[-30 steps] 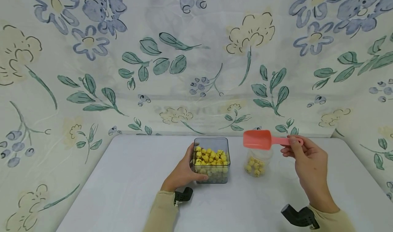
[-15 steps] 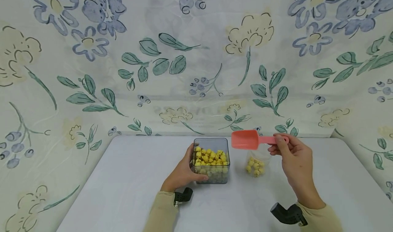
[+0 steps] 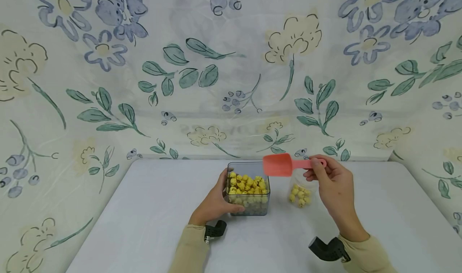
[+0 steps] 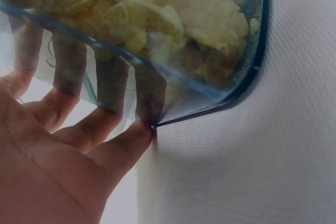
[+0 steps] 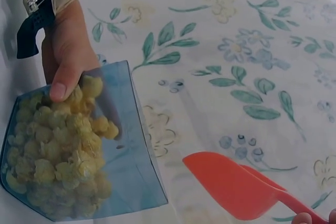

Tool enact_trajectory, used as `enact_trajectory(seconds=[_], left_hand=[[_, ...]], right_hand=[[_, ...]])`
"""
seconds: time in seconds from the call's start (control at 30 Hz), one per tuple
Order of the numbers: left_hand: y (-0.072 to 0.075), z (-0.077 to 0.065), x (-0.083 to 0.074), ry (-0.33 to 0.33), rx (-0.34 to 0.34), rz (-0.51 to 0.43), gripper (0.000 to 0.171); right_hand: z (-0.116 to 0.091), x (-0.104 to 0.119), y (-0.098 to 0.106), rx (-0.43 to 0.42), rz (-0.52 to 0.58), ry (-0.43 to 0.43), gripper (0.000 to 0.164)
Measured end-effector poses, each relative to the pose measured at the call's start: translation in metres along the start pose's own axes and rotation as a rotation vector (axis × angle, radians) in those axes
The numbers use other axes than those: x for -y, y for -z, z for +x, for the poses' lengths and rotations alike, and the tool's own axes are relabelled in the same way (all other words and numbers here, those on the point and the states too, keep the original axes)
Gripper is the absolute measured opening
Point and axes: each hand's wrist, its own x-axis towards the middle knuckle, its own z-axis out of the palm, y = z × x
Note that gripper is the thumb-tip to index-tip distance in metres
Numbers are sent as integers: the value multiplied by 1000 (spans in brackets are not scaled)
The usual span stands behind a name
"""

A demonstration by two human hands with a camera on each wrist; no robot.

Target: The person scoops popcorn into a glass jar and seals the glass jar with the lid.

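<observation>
My left hand [image 3: 213, 202] grips a clear bluish square container [image 3: 250, 205] from its left, thumb across the front and fingers behind. Yellow popcorn [image 3: 247, 184] fills much of it, as the right wrist view also shows. Between thumb and fingers my right hand [image 3: 335, 188] pinches the handle of a red-pink scoop [image 3: 277, 165]. The scoop is held in the air, its bowl by the container's upper right corner in the head view; no popcorn shows in it. Beneath the handle stands a clear jar [image 3: 299, 193] with some popcorn in it, its upper part partly hidden by the scoop and hand.
A white table [image 3: 155, 208] carries the container and the jar. Behind it and at both sides hangs a floral cloth [image 3: 231, 64]. Each wrist wears a black camera mount [image 3: 328, 249].
My right hand has moved left with the scoop, from over the jar to the container's upper right edge. My left hand and the container have stayed still.
</observation>
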Motion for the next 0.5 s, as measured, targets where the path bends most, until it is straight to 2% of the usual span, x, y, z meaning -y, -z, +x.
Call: enact_trajectory(seconds=[0.33, 0.5], left_hand=[[1, 0, 0, -9, 1, 3, 119], [0, 0, -1, 4, -1, 14, 121]], right_hand=[[0, 1, -13, 47, -75, 71, 24], [-4, 17, -18, 51, -64, 107, 18]])
